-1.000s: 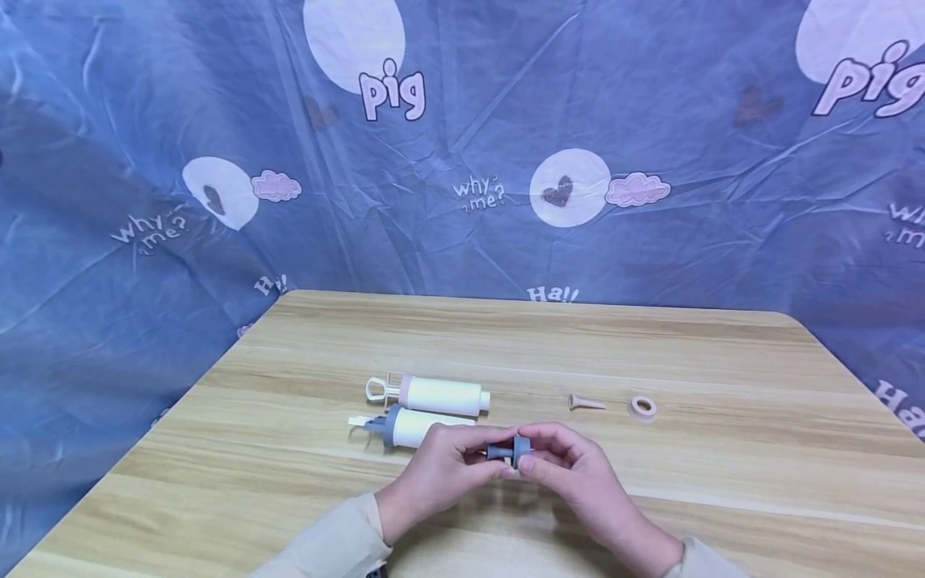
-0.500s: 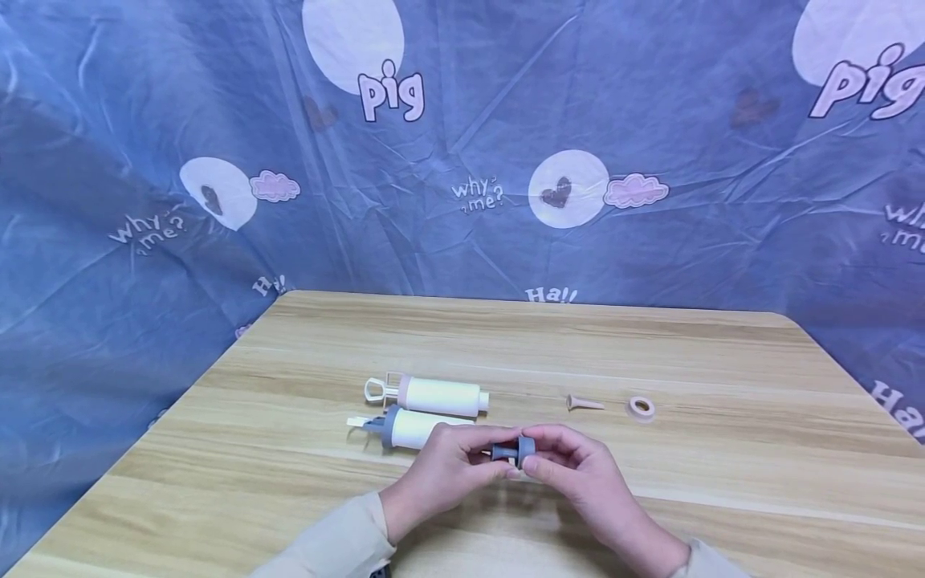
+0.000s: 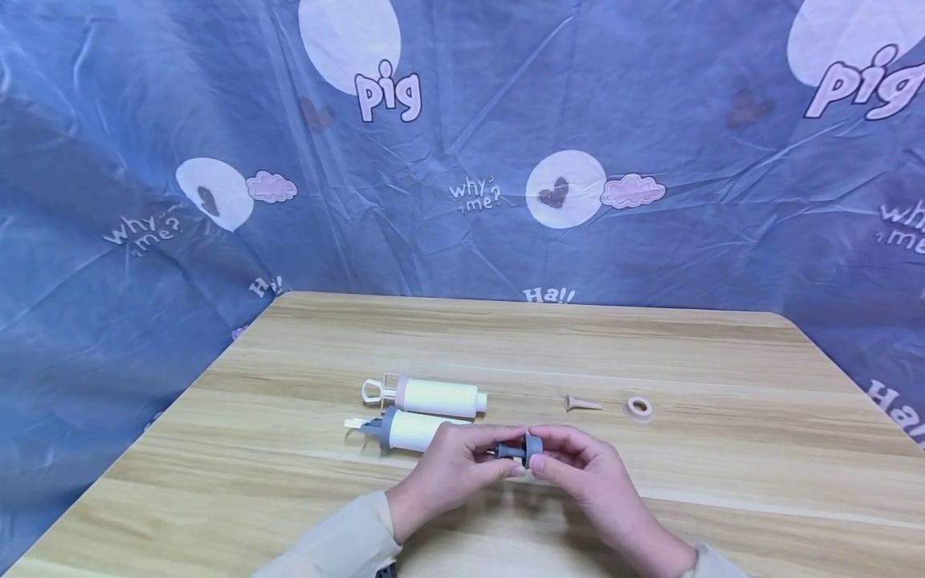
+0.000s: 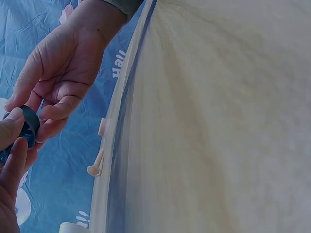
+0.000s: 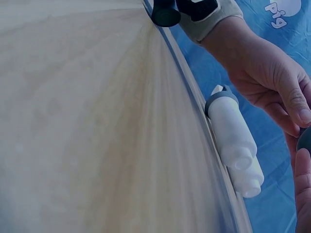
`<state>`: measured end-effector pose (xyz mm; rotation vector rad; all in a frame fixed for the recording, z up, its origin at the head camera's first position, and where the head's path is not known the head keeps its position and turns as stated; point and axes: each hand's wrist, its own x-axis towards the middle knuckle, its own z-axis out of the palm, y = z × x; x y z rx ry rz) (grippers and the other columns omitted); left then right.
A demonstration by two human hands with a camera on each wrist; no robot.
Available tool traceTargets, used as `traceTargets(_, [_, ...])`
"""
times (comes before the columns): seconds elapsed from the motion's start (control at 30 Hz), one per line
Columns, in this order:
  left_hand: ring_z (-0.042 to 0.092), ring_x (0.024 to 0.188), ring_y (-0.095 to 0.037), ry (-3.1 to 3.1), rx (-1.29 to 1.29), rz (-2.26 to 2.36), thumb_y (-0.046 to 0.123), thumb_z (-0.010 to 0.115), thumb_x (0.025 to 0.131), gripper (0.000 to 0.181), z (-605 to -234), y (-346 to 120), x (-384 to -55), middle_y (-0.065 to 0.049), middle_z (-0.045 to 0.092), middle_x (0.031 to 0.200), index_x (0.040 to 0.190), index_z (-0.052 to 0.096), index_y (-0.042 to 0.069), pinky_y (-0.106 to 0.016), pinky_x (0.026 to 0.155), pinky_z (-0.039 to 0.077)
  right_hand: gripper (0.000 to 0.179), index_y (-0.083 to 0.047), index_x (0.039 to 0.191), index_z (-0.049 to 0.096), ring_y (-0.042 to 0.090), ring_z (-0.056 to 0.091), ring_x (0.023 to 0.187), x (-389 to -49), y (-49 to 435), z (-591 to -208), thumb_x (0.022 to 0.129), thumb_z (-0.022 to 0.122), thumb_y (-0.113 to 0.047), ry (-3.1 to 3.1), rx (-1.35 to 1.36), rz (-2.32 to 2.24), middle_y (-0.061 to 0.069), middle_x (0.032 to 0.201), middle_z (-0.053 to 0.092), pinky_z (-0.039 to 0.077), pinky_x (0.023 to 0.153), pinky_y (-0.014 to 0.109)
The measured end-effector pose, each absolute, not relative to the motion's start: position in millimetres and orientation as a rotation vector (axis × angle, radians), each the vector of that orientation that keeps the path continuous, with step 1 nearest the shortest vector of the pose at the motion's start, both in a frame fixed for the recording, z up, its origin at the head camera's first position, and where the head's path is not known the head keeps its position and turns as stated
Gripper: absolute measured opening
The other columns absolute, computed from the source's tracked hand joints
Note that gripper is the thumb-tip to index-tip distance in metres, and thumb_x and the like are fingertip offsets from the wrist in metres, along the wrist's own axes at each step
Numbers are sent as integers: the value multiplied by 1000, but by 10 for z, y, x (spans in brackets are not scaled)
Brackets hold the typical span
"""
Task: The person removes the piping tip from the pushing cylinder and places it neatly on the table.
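Observation:
In the head view my left hand [image 3: 458, 466] pinches a small grey flared nozzle [image 3: 510, 452] between thumb and fingers. My right hand [image 3: 588, 474] holds a grey ring-shaped cap [image 3: 533, 451] by its rim, right up against the nozzle. Whether the nozzle passes through the cap is hidden by the fingers. Both hands meet above the table's near half. From the left wrist camera the dark cap [image 4: 30, 125] appears gripped between the fingertips of both hands. Only an edge of the dark cap [image 5: 305, 141] shows in the right wrist view.
Behind the left hand lie a white barrel with grey collar [image 3: 415, 431] and a white barrel with pink collar and handle [image 3: 439, 397]. A pink nozzle [image 3: 582, 403] and pink ring [image 3: 639, 409] lie farther right on the wooden table [image 3: 723, 482]. A blue printed cloth [image 3: 448, 241] hangs behind.
Both hands, with the grey nozzle and cap, have shifted slightly right in the head view. Their grips look the same, and the table parts keep their arrangement.

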<state>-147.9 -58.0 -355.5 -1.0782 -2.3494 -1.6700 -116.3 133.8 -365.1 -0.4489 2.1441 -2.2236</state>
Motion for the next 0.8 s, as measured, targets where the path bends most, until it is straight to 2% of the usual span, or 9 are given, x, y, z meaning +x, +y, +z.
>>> traceTargets(0.17, [67,90,-14,-2359,-1035,-1748,11,72,78,28,-3566,-555,-1492,-10,70,102,105,69,3,-18,75,53,36,12,114,55,10,63,84,-1146,1395,-3612,83,64,-3,2216,-426,-2189,-1,95,66,54,75,25])
traceTargets(0.27, [67,86,-13,-2356,-1022,-1754,10,72,79,23,-3577,-537,-1503,-10,71,98,101,70,3,-19,72,54,35,13,114,55,9,62,83,-1148,1426,-3603,83,64,-2,2266,-468,-2155,-2,94,67,54,73,24])
traceTargets(0.43, [61,73,-2,-2374,-1003,-1687,11,71,80,19,-3582,-490,-1517,-8,71,91,96,70,1,-16,63,52,36,11,116,55,7,62,83,-1169,1471,-3598,83,64,-2,2415,-450,-2092,-5,93,67,54,71,24])
traceTargets(0.57, [56,69,1,-2384,-991,-1691,10,70,81,15,-3578,-430,-1528,-7,71,88,93,70,1,-16,61,51,36,8,117,58,5,62,85,-1181,1520,-3581,84,64,-2,2543,-372,-2051,-6,95,66,53,72,23])
traceTargets(0.67, [53,65,2,-2392,-982,-1718,10,70,81,12,-3576,-374,-1540,-6,71,86,91,71,4,-14,58,48,36,5,118,59,5,61,84,-1176,1571,-3567,83,66,-6,2618,-296,-2021,-6,96,65,52,72,21])
traceTargets(0.8, [45,57,3,-2413,-953,-1730,11,70,80,10,-3580,-292,-1562,-4,69,80,89,72,8,-12,51,39,38,-1,119,60,6,60,84,-1174,1662,-3558,84,67,-13,2694,-256,-1968,-6,101,63,51,72,21])
